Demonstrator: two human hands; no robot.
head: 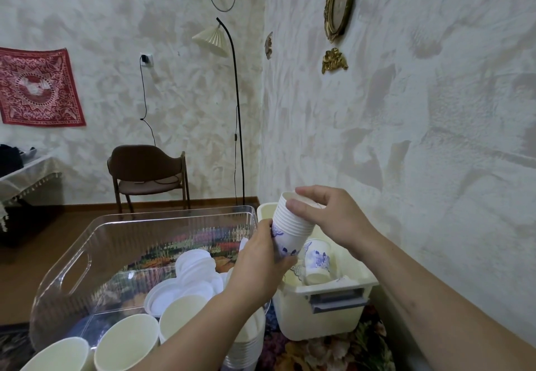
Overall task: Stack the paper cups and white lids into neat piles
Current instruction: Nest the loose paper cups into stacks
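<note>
Textured plaster walls fill the background. At lower left, loose white lids [185, 280] are seen in a clear plastic bin [72, 257]. At centre, a nested stack of paper cups [291, 225] with blue print is gripped low by the left hand [258, 266]; its rim is pinched by the right hand [330, 214], above a cream tub [327, 309].
</note>
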